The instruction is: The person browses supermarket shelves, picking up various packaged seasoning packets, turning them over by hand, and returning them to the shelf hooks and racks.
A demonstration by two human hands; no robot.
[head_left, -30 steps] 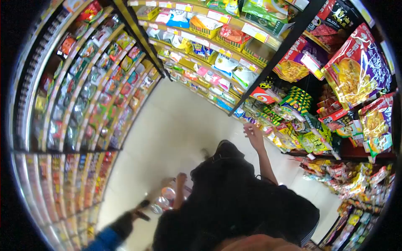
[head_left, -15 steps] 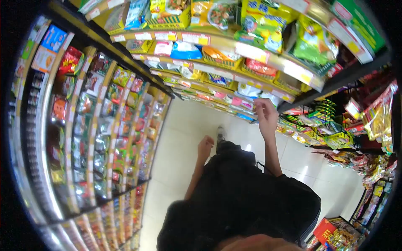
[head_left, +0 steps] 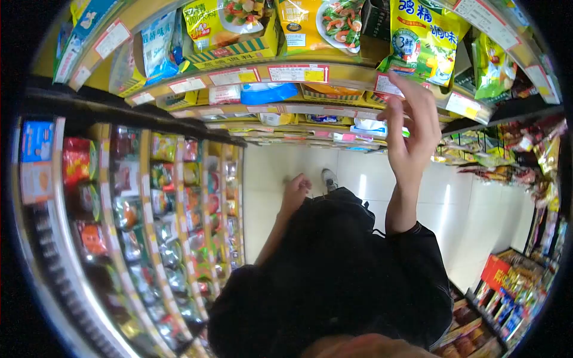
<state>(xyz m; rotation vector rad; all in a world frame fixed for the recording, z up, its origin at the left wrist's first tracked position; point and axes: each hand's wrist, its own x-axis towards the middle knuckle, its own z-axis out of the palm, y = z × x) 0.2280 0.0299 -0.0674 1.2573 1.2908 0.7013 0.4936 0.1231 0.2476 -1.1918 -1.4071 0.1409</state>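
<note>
My right hand (head_left: 412, 131) is raised in front of the shelf, its thumb and fingers apart and nothing between them. Its fingertips are just below a yellow and green bag of chicken seasoning (head_left: 421, 45), over a price label on the shelf edge; whether they touch it I cannot tell. To the left of that bag stands an orange-yellow pouch with a picture of food on a plate (head_left: 319, 27). My left hand (head_left: 296, 188) hangs low beside my body, loosely bent, with nothing visible in it, above the pale floor.
Shelves of packaged goods (head_left: 167, 197) line the left side. On the shelf ahead are a blue bag (head_left: 160, 51) and a green pouch (head_left: 494, 62). Hanging packets (head_left: 537, 149) are at the right, and a display with a red sign (head_left: 495, 271) stands lower right on the tiled floor (head_left: 274, 161).
My right hand has risen up and to the right, closer to the seasoning bags. The shelf ahead appears nearer and larger. My left hand stays low, with nothing visible in it.
</note>
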